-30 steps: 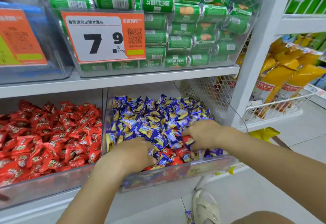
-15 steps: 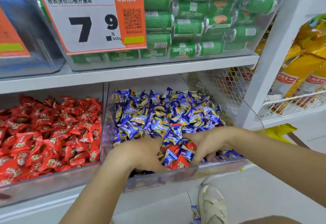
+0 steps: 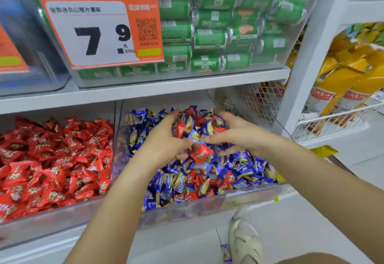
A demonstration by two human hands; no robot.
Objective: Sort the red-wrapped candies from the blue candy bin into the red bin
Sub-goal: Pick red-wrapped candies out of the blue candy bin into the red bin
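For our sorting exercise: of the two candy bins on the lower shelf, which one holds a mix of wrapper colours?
The right-hand bin, where both hands are: mostly blue candies with red ones scattered through. The left bin shows only red.

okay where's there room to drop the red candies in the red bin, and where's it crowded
The red bin is heaped with red candies wall to wall; the free room is the air above the heap, under the shelf. The blue bin is crowded: left hand and right hand cup mixed candies.
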